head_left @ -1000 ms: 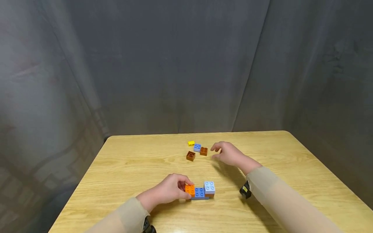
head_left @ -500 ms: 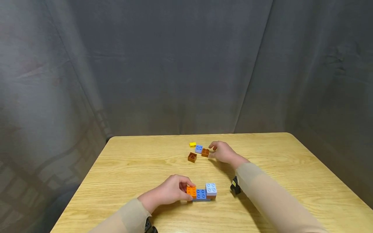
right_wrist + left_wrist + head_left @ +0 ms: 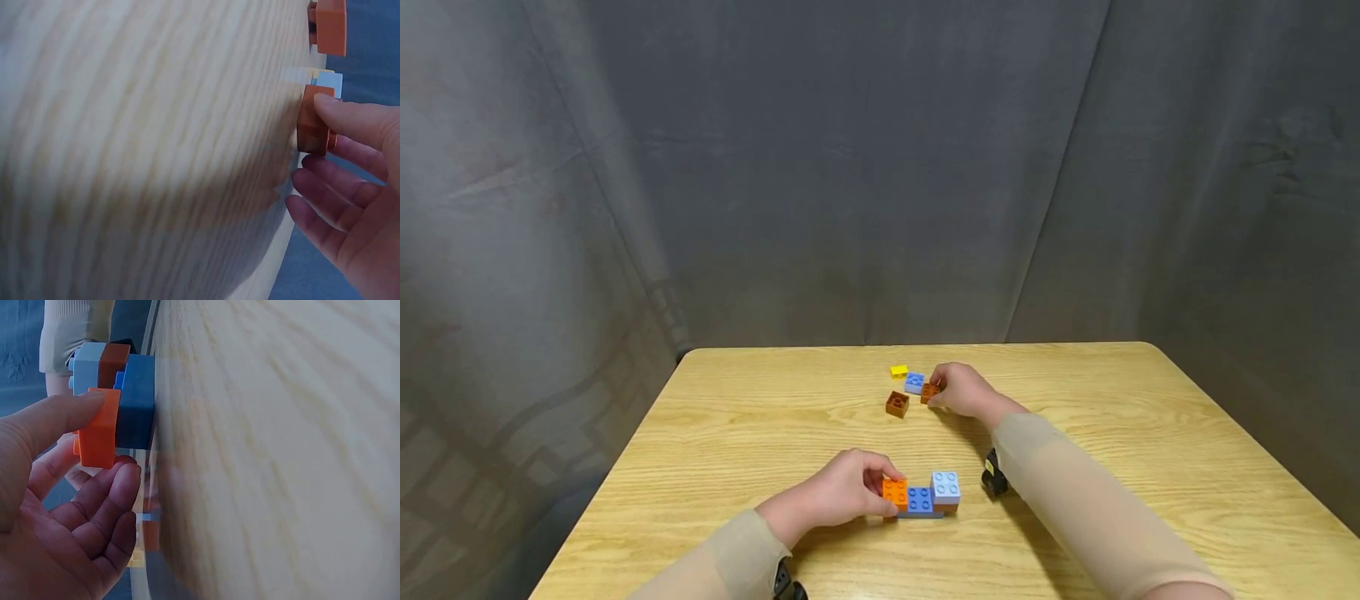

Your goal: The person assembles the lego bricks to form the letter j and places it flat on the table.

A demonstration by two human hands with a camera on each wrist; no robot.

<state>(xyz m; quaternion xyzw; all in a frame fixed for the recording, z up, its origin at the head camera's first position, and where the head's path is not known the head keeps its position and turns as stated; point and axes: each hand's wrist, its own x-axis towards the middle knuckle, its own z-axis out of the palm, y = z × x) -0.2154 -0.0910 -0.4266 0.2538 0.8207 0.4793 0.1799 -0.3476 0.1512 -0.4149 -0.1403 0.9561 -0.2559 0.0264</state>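
My left hand [image 3: 844, 490] pinches an orange toy brick [image 3: 99, 428] between thumb and index finger. This brick sits on the left end of a longer blue brick [image 3: 136, 403], whose bare studs show in the middle. On the right end, a pale blue brick [image 3: 945, 486] is stacked on a brown one [image 3: 946, 506]. Farther back, my right hand [image 3: 964, 390] pinches another brown brick [image 3: 315, 120], its thumb on the near side in the right wrist view. That brick stands on the table, studs up.
Beside the pinched brown brick lies a light blue brick [image 3: 914, 382], hollow side up. A second loose brown brick [image 3: 897, 404], also hollow side up, lies in front of it. The yellow brick [image 3: 898, 372] is farthest back on the wooden table [image 3: 760, 417]. Grey curtains [image 3: 850, 167] hang behind.
My right hand has moved left to the brown brick and its fingers have closed on it. My left hand stays on the orange brick; the head view has shifted slightly.
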